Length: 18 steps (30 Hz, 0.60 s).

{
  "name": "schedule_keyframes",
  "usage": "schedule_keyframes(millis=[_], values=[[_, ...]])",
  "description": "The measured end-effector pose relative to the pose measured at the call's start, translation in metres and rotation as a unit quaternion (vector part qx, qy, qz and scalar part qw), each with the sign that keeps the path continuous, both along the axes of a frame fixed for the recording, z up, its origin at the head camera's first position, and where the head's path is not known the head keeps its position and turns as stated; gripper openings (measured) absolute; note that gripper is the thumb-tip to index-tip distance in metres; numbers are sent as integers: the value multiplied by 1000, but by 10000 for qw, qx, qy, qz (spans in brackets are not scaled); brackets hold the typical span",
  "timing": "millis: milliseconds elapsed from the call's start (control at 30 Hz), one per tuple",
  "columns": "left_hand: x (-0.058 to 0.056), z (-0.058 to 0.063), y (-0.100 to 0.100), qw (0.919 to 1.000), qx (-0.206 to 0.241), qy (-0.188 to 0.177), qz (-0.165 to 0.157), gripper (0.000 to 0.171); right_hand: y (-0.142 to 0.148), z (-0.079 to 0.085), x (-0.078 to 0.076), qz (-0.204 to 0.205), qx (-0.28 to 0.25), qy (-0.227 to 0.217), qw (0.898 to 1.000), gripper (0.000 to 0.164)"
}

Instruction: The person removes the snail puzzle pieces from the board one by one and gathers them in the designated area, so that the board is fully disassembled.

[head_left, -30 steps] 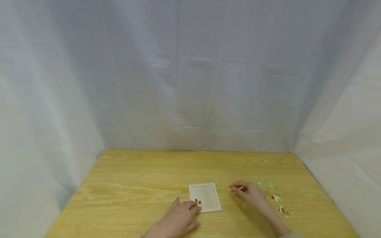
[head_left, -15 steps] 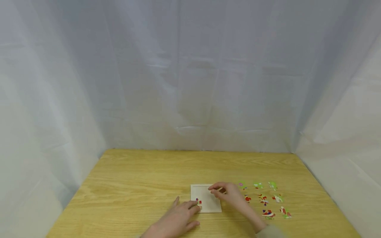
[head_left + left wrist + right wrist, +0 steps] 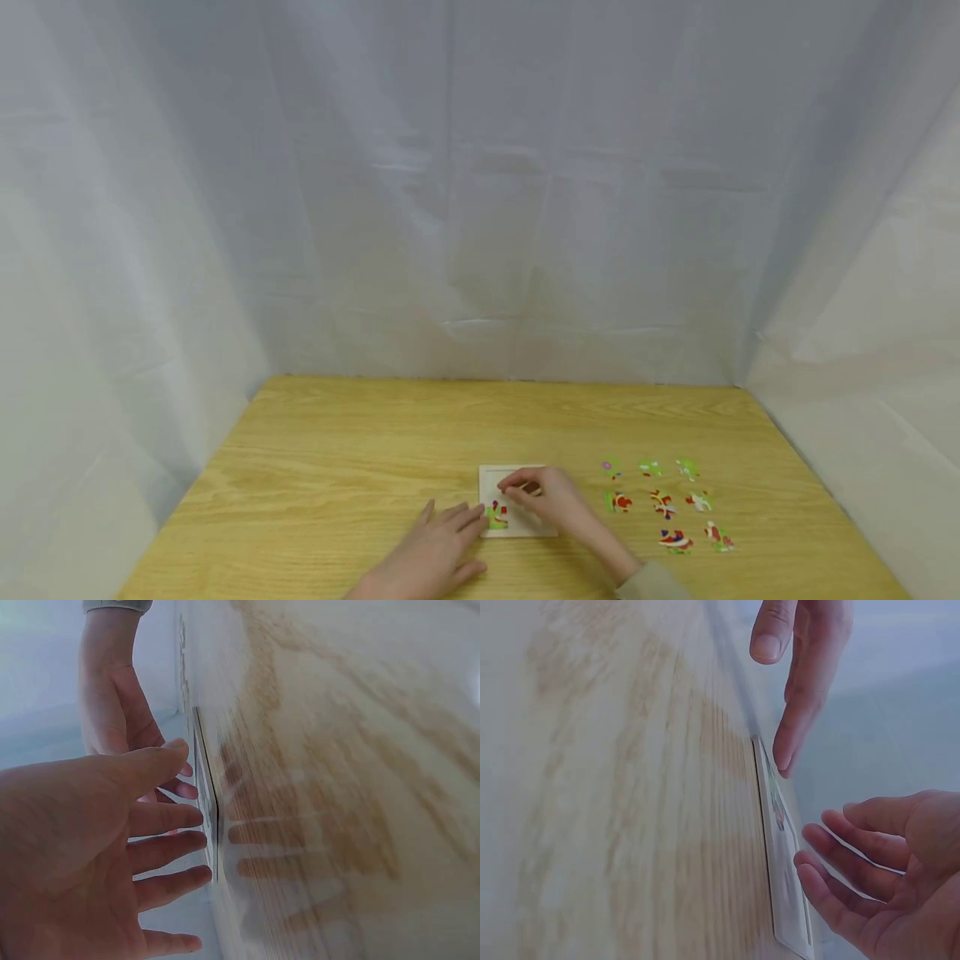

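My left hand [image 3: 438,546] lies with fingers spread at the lower left of a white square puzzle board [image 3: 528,521], fingertips right at its left edge. A green and red jigsaw piece [image 3: 497,517] sits in the board's lower left corner, next to these fingertips. Over the board is my right hand [image 3: 551,500], its fingers bent and its fingertips just above the piece. From the right wrist view, the right hand [image 3: 889,862] has loosely curved fingers, and nothing shows between them. The left wrist view has the straight fingers of my left hand [image 3: 165,840] reaching the board's edge.
Several loose jigsaw pieces, such as a red and green one [image 3: 663,504], lie in rows on the wooden table [image 3: 360,450] to the right of the board. Pale curtains [image 3: 480,250] enclose the table at the back and both sides.
My right hand has moved left from the loose pieces to over the board. My left hand has drawn back slightly to the left, leaving more of the piece in the corner visible.
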<state>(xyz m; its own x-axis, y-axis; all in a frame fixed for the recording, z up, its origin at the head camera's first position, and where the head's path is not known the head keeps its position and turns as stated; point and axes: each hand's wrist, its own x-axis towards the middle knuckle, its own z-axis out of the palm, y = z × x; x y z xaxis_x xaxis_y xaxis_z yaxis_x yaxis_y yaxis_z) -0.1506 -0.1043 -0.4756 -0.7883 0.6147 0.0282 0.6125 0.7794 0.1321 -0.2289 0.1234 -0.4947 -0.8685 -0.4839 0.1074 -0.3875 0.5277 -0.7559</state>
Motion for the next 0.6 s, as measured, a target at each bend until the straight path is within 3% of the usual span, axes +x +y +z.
schedule_keyframes(millis=[400, 600], values=[[5, -3, -5, 9998, -112, -187, -31, 61, -10, -6, 7, 104, 56, 133, 9998, 12], [5, -7, -4, 9997, -233, 3, -78, 64, -10, -7, 7, 203, 122, 181, 9996, 15]])
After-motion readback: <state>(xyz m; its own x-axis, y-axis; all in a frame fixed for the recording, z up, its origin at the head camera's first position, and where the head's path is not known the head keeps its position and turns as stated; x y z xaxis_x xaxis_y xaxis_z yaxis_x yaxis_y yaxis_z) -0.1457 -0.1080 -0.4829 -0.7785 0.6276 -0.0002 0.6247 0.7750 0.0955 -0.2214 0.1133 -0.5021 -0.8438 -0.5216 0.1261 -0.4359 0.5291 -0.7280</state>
